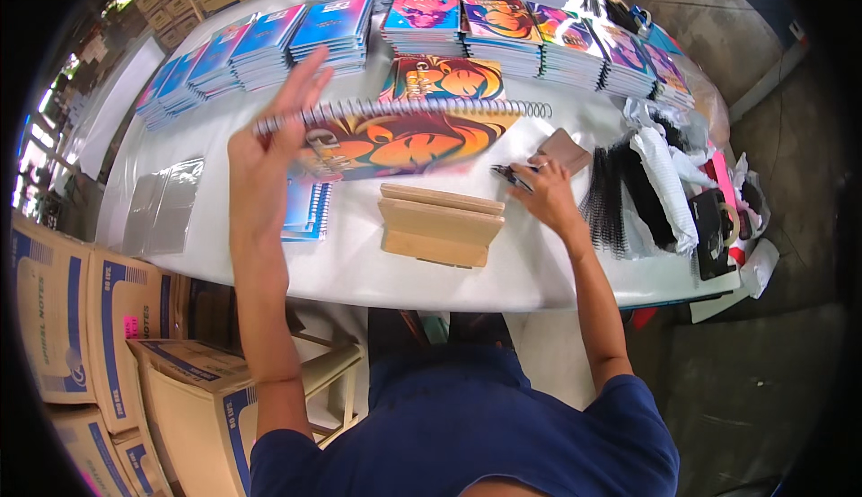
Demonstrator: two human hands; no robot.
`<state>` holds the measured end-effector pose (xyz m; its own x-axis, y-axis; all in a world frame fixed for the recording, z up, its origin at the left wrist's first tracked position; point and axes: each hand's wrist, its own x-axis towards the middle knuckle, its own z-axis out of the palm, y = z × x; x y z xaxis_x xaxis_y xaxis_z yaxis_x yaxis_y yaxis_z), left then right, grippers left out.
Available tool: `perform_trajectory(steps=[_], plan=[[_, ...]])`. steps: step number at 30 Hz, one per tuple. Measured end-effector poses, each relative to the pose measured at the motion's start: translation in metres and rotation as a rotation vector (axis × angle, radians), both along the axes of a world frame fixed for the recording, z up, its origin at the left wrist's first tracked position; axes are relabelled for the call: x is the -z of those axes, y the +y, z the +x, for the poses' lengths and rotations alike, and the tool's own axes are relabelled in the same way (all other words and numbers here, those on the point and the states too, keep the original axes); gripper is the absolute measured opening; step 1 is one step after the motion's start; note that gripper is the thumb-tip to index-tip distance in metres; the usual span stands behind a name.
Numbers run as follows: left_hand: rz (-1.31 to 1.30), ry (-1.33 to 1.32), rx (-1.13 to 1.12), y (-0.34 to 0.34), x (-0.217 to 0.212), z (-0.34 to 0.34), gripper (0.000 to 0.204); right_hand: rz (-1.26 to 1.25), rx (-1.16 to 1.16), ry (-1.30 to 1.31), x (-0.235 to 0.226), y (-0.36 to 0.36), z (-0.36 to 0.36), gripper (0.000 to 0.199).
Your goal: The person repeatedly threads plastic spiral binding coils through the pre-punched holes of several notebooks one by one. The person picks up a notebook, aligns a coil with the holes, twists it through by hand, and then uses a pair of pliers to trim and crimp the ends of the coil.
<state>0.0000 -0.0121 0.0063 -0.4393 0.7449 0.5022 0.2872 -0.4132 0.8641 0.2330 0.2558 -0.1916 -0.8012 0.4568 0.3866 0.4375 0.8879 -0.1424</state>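
My left hand (285,115) is raised over the table, gripping the left end of a spiral notebook (409,149) with an orange and yellow illustrated cover. A dark wire coil (530,109) runs along the notebook's upper edge and sticks out past its right end. To the right, my right hand (549,193) is closed round a small black hand tool (512,175) that looks like pliers, low over the tabletop. Just beyond those fingers lies a brown block (566,151). A slotted wooden stand (440,220) sits between my arms, near the front edge.
Stacked notebooks (332,26) line the back of the white table (359,272). Loose black coils (606,196) and white wrapping (664,183) lie at the right. A blue notebook (307,210) is beside my left forearm; clear plastic sleeves (162,205) lie left. Cartons (189,380) stand at lower left.
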Motion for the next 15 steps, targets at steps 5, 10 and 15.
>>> perform_trajectory(steps=[5, 10, 15], plan=[[-0.305, 0.731, 0.127, 0.019, 0.063, 0.073, 0.058, 0.243, 0.097, 0.056, 0.009, 0.003, 0.026, 0.040], [-0.386, 0.970, -0.358, 0.029, 0.102, 0.104, 0.063, -0.271, 0.069, 0.481, -0.055, -0.076, 0.044, 0.036], [-0.405, 1.092, -0.472, 0.039, 0.109, 0.112, 0.060, -0.242, -0.228, 0.433, -0.074, -0.142, 0.051, 0.041]])
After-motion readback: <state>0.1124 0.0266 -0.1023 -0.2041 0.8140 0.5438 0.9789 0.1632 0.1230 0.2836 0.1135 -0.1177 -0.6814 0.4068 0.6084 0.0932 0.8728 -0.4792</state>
